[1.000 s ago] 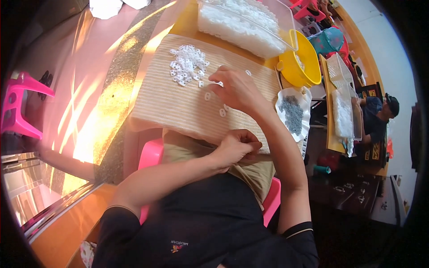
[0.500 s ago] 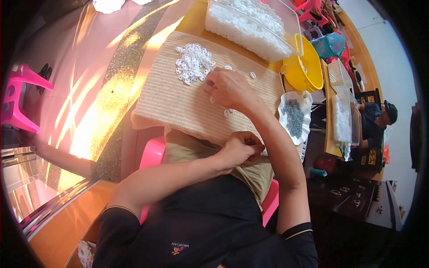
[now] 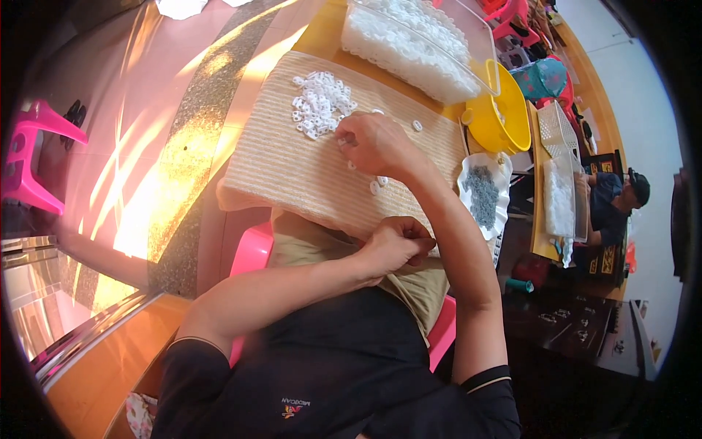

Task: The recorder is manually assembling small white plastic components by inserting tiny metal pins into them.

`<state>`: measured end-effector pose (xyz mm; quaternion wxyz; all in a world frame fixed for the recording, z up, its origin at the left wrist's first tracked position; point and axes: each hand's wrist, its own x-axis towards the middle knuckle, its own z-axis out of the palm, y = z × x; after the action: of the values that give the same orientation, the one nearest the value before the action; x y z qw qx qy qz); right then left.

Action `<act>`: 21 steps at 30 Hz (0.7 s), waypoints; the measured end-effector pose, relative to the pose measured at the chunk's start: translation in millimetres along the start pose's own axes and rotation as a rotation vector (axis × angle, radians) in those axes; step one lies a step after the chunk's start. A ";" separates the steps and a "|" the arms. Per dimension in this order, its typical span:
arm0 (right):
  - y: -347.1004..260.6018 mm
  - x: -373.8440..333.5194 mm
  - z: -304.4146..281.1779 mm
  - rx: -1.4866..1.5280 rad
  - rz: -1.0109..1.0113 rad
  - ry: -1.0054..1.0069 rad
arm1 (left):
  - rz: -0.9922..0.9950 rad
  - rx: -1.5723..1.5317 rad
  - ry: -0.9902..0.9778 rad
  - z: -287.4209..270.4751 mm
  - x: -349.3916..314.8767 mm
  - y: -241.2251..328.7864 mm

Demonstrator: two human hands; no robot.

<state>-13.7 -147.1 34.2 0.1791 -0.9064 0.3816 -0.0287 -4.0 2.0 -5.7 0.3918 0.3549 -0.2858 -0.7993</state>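
Note:
On the striped towel-like cloth [image 3: 285, 157] lies a heap of small white oval plastic pieces [image 3: 322, 102] with holes in them. My right hand [image 3: 380, 144] is just right of the heap, fingertips pinched together on what looks like one small white plastic piece. Loose pieces lie around it: one white piece [image 3: 417, 126] beyond the hand, and a couple more white pieces [image 3: 376, 186] under the wrist. Lower down, at the near edge of the cloth, my left hand [image 3: 395, 245] is closed in a pinch. Whatever its fingers hold is too small or hidden to make out.
A clear bin [image 3: 409, 47] full of white pieces stands at the back, beside a yellow bucket [image 3: 501, 110]. Right of the cloth sits a frilled white dish [image 3: 499, 179] of small grey parts. Farther right, another person [image 3: 614, 197] sits by a tray of white material [image 3: 557, 197].
The whole view has shifted slightly, moving the cloth and bins a little to the right. Both hands keep almost the same pose, the right fingers still at the heap's edge.

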 end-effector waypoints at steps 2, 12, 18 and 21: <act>-1.2 0.8 -2.3 0.011 0.018 -0.043 | -0.008 0.013 -0.004 -0.1 0.6 0.2; -4.7 16.5 5.7 0.028 -0.101 0.192 | 0.099 0.148 -0.027 -1.8 7.3 -8.0; -17.7 17.0 -3.1 -0.072 -0.110 0.048 | 0.019 0.075 -0.022 -2.0 2.8 4.8; -19.8 17.0 -3.0 -0.047 -0.084 0.006 | 0.005 0.013 -0.028 -2.3 4.0 2.8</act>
<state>11.3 -147.1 42.4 0.1550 -0.9255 0.3442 -0.0300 -2.7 -3.3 -6.3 0.3874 0.3456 -0.2972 -0.8014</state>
